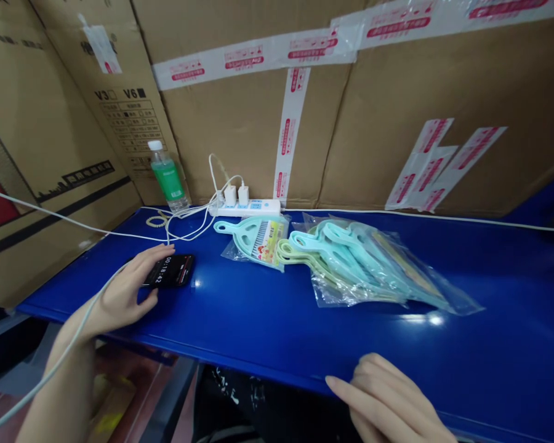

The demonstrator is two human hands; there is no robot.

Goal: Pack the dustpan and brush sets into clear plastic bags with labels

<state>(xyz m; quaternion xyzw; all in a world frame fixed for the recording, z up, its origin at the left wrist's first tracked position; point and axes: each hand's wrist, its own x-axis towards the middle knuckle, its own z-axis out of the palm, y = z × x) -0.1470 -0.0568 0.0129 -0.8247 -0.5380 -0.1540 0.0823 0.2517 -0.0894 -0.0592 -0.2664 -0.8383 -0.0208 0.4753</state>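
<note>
My left hand lies on the blue table with its fingers spread, touching the left end of a black phone whose screen shows a running timer. My right hand rests on the table's near edge, fingers stretched flat and holding nothing. Beyond the hands lie a single bagged mint-green dustpan with a coloured label and a clear plastic bag holding several mint and pale-green dustpans.
A green-labelled water bottle stands at the back left beside a white power strip with two chargers and trailing white cables. One cable runs along my left forearm. Taped cardboard boxes wall in the back and left.
</note>
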